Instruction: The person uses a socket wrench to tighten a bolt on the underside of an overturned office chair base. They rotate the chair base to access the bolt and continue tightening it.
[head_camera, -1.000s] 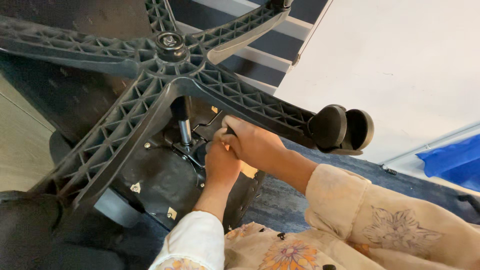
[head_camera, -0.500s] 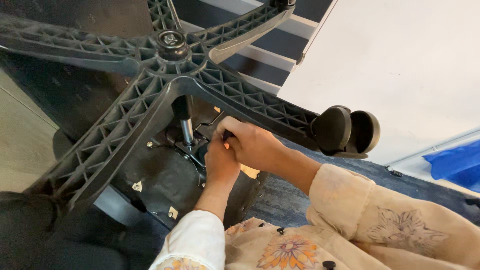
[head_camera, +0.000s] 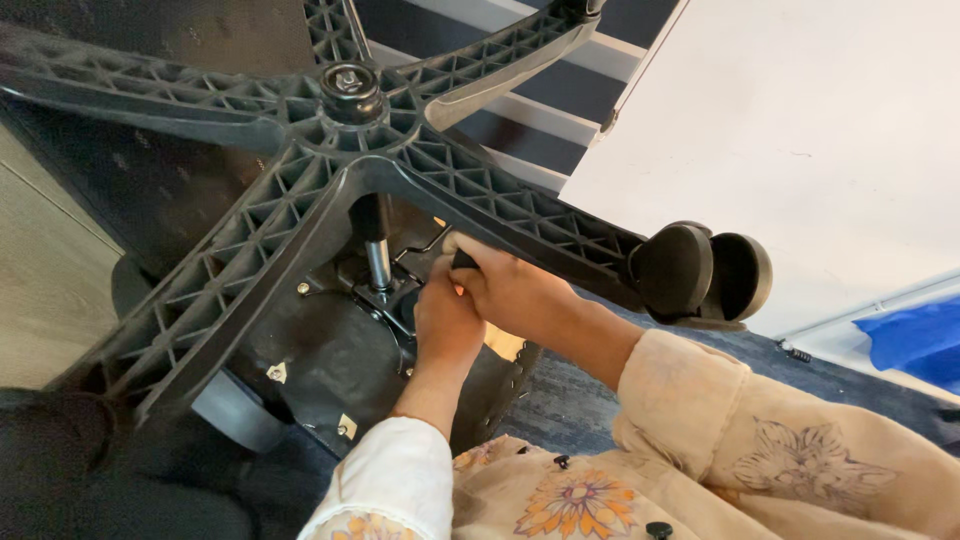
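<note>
An office chair lies on its side, its black five-arm base (head_camera: 350, 150) facing me. Under the base, the gas cylinder (head_camera: 375, 250) runs into the mechanism plate (head_camera: 385, 295) on the seat's underside (head_camera: 330, 370). My right hand (head_camera: 515, 290) is closed around a black handle or lever right at that mechanism. My left hand (head_camera: 445, 320) presses against the mechanism just beside it, fingers curled and hidden behind the right hand's knuckles. Both hands touch each other.
A twin caster wheel (head_camera: 700, 272) sits at the end of the base arm right above my right forearm. Another caster (head_camera: 235, 410) is at lower left. A white panel (head_camera: 800, 130) lies at upper right, a blue object (head_camera: 920, 335) at the right edge, dark carpet below.
The view has shifted slightly; both hands stay at the mechanism, with the right hand turned a little around the black handle.
</note>
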